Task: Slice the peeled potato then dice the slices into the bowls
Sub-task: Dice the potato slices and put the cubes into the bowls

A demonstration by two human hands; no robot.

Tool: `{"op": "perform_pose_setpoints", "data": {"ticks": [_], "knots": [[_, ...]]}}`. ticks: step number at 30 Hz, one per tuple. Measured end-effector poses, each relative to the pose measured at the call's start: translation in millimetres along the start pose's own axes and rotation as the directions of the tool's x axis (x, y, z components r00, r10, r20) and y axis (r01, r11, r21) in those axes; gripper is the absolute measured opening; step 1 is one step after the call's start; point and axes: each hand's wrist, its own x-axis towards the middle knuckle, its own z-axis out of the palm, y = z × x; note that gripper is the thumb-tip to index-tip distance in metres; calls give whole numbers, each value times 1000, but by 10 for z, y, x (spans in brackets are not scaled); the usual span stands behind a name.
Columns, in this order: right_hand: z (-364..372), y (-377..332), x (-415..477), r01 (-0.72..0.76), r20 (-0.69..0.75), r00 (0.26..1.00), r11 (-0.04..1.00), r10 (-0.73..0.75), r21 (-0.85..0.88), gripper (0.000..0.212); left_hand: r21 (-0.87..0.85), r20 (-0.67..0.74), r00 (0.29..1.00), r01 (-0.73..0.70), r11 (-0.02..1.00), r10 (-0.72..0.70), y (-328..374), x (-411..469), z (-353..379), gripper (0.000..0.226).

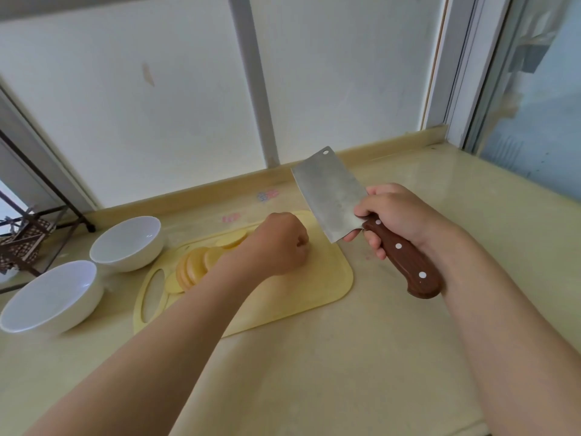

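Sitting on the glossy beige countertop (345, 357): pale yellow plastic cutting board (314, 287), oval grip hole toward 2 white ceramic bowls (132, 256) just beside its left end, probably to keep dice transfer short. Above it, steel cleaver with brown riveted wooden handle (333, 193), held clear; right hand (396, 215) grips the handle choked up at the blade heel, for control. Curled on the board, left hand (276, 243): contents hidden, cannot tell. Beside it, round yellow potato slices (198, 265) lie fanned, undiced.

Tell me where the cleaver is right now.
In the head view the cleaver is on the right, held by its wooden handle in the right hand, blade raised over the right end of the yellow cutting board.
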Motion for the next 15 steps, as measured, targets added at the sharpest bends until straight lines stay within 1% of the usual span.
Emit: {"op": "perform_pose_setpoints", "data": {"ticks": [4,8,10,13,15], "knots": [[-2,10,7,-6,-5,1000,1000,6,-12,11,-72,-50,998,32,997,-35,14,-23,30,15],[-11,8,4,8,-8,1000,1000,-8,-22,12,-170,-64,993,83,982,-95,-41,-31,3,12],[-12,3,-4,9,-10,1000,1000,-10,-21,12,-219,-95,987,105,970,-128,-64,-25,-14,18],[-9,-5,-9,7,-15,1000,1000,-7,-14,13,-356,-164,962,148,923,-217,-79,-14,-63,20],[-12,-8,-13,5,-17,1000,1000,-5,-13,12,-411,-132,959,179,894,-252,-78,-11,-100,23]]}}
